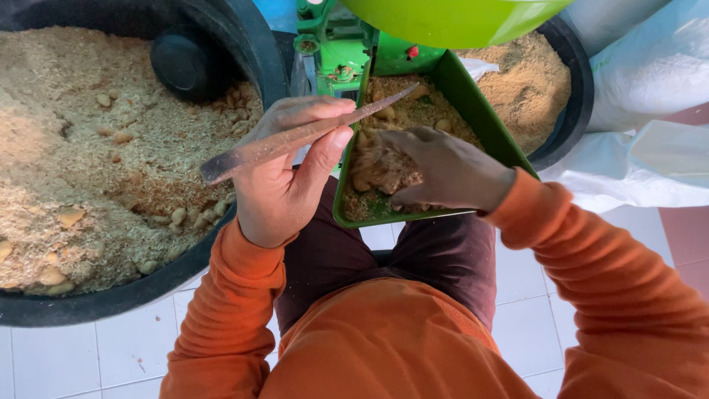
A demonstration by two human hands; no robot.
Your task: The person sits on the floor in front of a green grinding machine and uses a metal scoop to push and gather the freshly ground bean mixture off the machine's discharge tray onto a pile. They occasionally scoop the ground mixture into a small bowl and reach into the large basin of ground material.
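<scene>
- Left hand (284,177): closed around a long flat stick (295,138), thumb pressed along its upper face, fingers curled beneath. Stick is greyish, dusted with residue, and runs diagonally from lower left to upper right; its far tip lies over the green tray (484,122).
- Right hand (443,170): palm down inside the tray, fingers bent and cupped over a clump of brown shredded material (380,166). Fingertips are buried in the clump; how firmly it is gripped cannot be told.
- Tray: rectangular, bright green, sloping down toward the person from a green machine (332,44). It holds the clump plus loose tan crumbs and a few pale lumps. Near rim sits just above the person's lap.
- Above the tray: the curved underside of a lime-green hopper (450,18), cut off by the upper edge of the view.
- Left of the person: a large black tub (244,44) filled with coarse tan ground material (88,148), with pale chunks scattered through it. A round black cap-like part rests in it near the far rim.
- Behind the tray, right: a second black tub (580,96) holding finer tan meal.
- Far right: white sacks (650,74), slumped against one another.
- Person wears orange long sleeves (591,266) and dark trousers, seated over a white tiled floor (74,355); a red floor section shows at the right edge.
</scene>
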